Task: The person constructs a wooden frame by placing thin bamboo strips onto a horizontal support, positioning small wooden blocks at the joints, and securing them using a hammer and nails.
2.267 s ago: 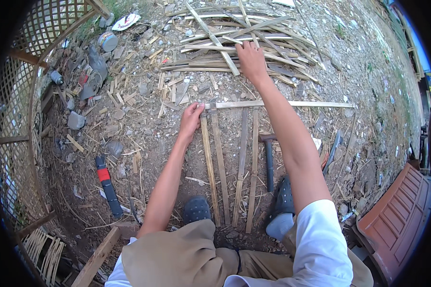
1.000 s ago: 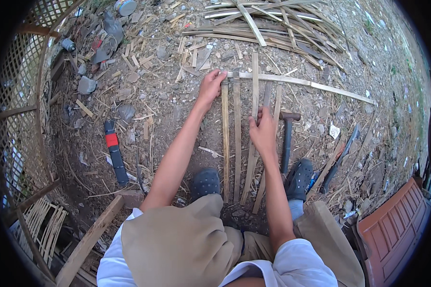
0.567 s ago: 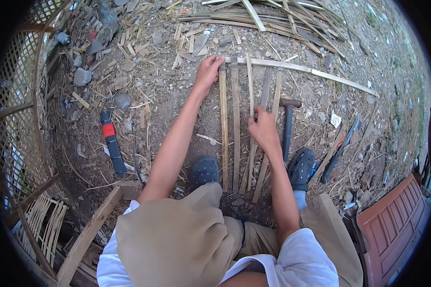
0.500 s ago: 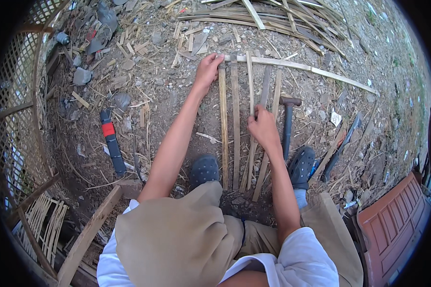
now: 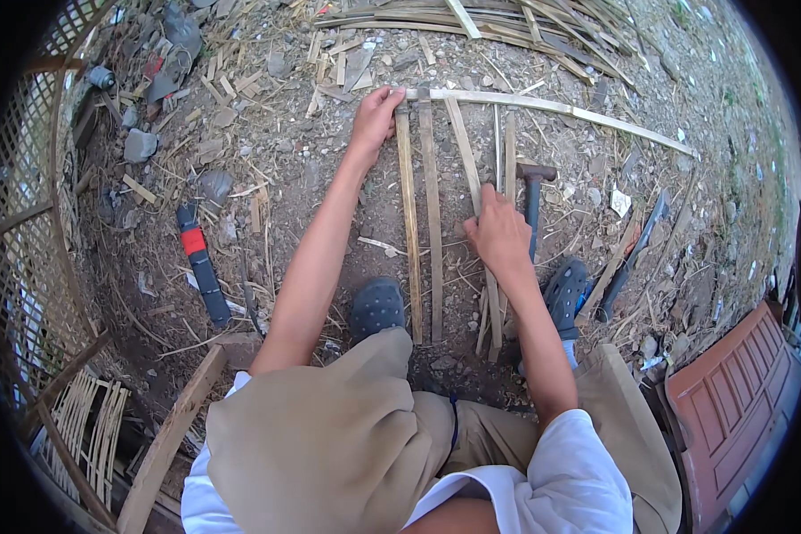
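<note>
The person's left hand point(image 5: 374, 126) is at the left end of the cross strip point(image 5: 543, 104), thumb and forefinger pinching it there. The right hand point(image 5: 500, 231) is over the third slat point(image 5: 465, 147), its fingers curled close together; the fingertips are hidden, so whether they pinch the wood or only press on it cannot be told.

The slats lie on the ground below the strip, pointing back toward the person. The first slat point(image 5: 409, 231) and second slat point(image 5: 432, 222) run side by side between the forearms, the second's top crossing the strip. The third slants from the strip, under the right hand, toward the right shoe point(image 5: 564, 292). Just to its right are the thin slat point(image 5: 497, 147) and the outer slat point(image 5: 510, 160), both partly covered by that hand. The hammer point(image 5: 532, 200) lies just beyond them.

The step in hand looks like setting out slats along the strip, with the third being placed. The next move seems to call for straightening it alongside the second and squaring its top to the strip, while the left hand steadies the corner and the right avoids dragging the neighbouring slats
</note>
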### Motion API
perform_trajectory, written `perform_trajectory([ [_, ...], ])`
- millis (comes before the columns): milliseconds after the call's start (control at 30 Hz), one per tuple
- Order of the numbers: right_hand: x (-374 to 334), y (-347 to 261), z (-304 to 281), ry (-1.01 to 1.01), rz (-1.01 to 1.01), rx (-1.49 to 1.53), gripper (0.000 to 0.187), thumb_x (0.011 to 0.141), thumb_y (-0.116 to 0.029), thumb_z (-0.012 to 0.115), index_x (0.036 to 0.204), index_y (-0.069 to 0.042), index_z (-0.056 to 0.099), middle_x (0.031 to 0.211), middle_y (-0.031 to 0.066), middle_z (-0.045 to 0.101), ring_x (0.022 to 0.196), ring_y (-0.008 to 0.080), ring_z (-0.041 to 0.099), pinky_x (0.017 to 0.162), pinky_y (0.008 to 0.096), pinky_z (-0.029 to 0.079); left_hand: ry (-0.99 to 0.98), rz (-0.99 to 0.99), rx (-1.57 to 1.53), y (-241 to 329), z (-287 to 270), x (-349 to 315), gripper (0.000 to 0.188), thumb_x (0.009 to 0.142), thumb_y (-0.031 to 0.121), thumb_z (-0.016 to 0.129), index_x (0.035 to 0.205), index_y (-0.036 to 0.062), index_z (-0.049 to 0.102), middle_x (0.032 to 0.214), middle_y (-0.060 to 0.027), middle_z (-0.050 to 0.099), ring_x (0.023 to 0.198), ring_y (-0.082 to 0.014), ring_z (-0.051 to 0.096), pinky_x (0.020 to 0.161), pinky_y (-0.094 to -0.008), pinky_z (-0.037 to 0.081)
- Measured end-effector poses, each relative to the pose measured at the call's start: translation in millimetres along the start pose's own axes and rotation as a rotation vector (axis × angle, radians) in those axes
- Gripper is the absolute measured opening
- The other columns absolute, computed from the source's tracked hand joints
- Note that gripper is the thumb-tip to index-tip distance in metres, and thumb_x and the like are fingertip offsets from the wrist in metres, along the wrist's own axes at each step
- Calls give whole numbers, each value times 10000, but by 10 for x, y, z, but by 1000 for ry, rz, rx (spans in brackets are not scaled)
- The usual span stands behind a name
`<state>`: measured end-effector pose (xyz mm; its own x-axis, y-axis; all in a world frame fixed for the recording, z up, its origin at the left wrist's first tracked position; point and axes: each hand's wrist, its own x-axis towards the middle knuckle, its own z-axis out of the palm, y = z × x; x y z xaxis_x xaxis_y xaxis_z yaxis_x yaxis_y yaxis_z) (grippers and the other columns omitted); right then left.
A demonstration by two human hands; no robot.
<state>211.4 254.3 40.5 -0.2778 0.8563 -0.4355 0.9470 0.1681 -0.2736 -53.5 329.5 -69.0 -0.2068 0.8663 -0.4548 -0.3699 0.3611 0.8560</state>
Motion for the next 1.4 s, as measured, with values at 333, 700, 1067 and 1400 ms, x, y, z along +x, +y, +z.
perform_trajectory([
  [333, -48, 355, -290, -123, -169, -129, 440, 905, -218, 848, 1209, -49, 579, 1168, 180, 770, 1054, 451, 760, 873, 578, 617, -9, 11, -3, -52, -90, 29, 254, 1131, 319, 663, 1000, 102, 676, 688, 98, 505, 520, -22, 376, 482, -258, 251],
  [700, 99, 373, -535, -257, -406, -409, 459, 923, -316, 834, 1263, -88, 626, 1209, 134, 769, 1139, 415, 725, 939, 561, 584, -16, 24, -4, -48, -84, 82, 242, 1126, 320, 671, 1022, 102, 666, 685, 107, 482, 517, -16, 367, 474, -257, 238],
  [1067, -95, 452, -274, -207, -369, -305, 505, 860, -163, 843, 1286, -47, 599, 1253, 129, 690, 1194, 463, 645, 987, 588, 548, -21, 4, -10, -56, -84, 67, 240, 1122, 322, 685, 1050, 96, 649, 706, 105, 485, 515, -9, 357, 469, -255, 230],
  [1400, 11, 615, -289, -302, -530, -202, 492, 877, -141, 834, 1272, -8, 571, 1187, 171, 694, 1056, 444, 711, 990, 543, 572, -26, -22, 1, -62, -104, 86, 279, 1118, 310, 688, 1191, 44, 649, 751, 103, 480, 540, -5, 362, 477, -248, 237],
])
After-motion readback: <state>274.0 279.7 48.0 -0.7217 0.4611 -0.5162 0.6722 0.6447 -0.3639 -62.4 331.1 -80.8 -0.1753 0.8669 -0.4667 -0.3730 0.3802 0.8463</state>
